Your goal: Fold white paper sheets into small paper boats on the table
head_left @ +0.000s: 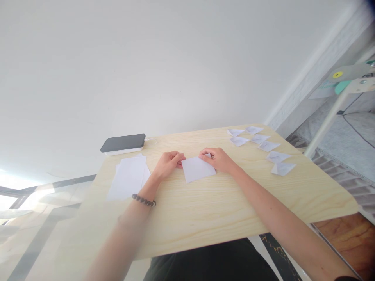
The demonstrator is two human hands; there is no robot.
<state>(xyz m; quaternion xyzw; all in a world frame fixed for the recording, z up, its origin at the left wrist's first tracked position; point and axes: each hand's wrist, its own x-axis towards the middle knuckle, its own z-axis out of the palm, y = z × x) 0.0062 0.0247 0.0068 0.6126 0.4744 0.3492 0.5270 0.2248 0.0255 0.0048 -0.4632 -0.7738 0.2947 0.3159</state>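
Observation:
A white square of paper [197, 169] lies in the middle of the light wooden table [222, 210]. My left hand [169, 163], with a dark bead bracelet on its wrist, pinches the paper's far left corner with curled fingers. My right hand [217, 158] pinches the far right corner the same way. Both hands rest on the tabletop at the paper's far edge.
A stack of white sheets [129, 177] lies to the left. Behind it, a dark phone on a white power bank [123, 144] with a cable sits by the wall. Several folded paper pieces [268, 150] are spread at the far right. A lamp stand [336, 109] rises beyond the table's right edge.

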